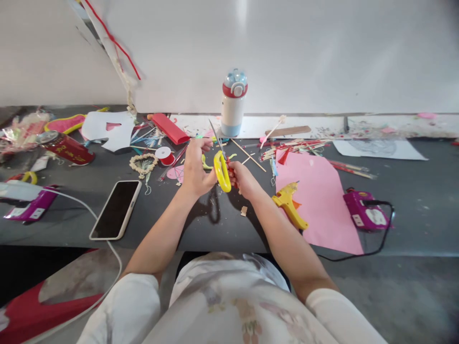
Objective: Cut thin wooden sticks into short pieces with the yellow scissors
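A pair of scissors [223, 173] with a yellow handle loop is raised over the middle of the table, its blades pointing up and away from me. My right hand [244, 179] is closed on the scissors' red part beside the yellow loop. Just left of the loop is my left hand [196, 169], thumb and fingers apart. Its thumb tip is close to the yellow loop; whether they touch I cannot tell. Behind my hands stands a white and blue bottle [232, 107] with a red band. A red thread spool [165, 156] lies left of my left hand.
Left are a phone [116, 210], a tipped red can [68, 148] and a beaded heart [143, 164]. A yellow glue gun [291, 205] lies on pink paper [326, 210] at right, near a purple power block [366, 210] with a black cord. Thin sticks [249, 155] lie behind my hands.
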The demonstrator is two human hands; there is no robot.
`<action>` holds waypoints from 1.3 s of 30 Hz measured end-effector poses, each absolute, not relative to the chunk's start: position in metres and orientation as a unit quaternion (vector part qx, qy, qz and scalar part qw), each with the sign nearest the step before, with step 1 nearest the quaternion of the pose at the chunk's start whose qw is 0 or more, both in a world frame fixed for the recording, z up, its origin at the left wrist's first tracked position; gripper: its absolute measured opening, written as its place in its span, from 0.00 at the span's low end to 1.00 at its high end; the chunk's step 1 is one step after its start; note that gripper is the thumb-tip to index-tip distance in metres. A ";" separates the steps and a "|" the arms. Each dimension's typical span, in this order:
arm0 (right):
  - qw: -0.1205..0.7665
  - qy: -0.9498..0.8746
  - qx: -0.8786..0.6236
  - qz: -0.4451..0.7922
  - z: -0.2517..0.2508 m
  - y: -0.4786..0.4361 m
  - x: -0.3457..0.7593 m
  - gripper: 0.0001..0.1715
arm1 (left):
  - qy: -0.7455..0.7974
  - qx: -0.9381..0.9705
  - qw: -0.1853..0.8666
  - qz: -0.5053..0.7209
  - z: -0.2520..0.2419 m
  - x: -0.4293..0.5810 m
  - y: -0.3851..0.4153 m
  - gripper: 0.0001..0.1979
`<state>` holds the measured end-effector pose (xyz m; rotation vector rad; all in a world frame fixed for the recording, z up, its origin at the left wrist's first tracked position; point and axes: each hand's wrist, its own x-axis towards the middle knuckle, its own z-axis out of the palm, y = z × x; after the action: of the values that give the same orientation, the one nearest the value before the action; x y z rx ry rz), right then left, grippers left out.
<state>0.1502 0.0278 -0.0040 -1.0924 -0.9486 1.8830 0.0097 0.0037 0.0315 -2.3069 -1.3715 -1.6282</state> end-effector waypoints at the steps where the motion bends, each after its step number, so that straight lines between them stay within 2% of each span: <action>1: 0.377 -0.364 -0.424 0.739 -0.003 0.028 0.151 0.07 | -0.422 -0.745 0.009 -0.517 0.032 0.009 0.004 0.22; 4: 0.375 -0.361 -0.412 0.748 0.002 0.025 0.153 0.10 | -0.422 -0.749 0.038 -0.510 0.029 0.008 0.006 0.18; 10: 0.356 -0.372 -0.363 0.777 0.003 0.025 0.155 0.18 | -0.518 -0.720 0.065 -0.458 0.019 0.005 0.019 0.11; 14: 0.300 -0.362 -0.365 0.803 0.000 0.027 0.153 0.23 | -0.515 -0.724 0.085 -0.450 0.018 0.003 0.021 0.08; 23: 0.299 -0.403 -0.318 0.805 0.009 0.014 0.154 0.23 | -0.524 -0.713 0.078 -0.460 0.018 0.003 0.018 0.10; 29: 0.295 -0.412 -0.300 0.809 0.007 0.013 0.154 0.19 | -0.552 -0.697 0.087 -0.449 0.019 0.005 0.015 0.12; 39: 0.299 -0.415 -0.295 0.807 0.014 0.011 0.154 0.21 | -0.539 -0.685 0.071 -0.485 0.017 0.006 0.016 0.11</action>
<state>0.1539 0.0109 0.0139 -0.7841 -1.1034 2.1430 0.0061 0.0160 0.0174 -2.0594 -1.6213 -1.4585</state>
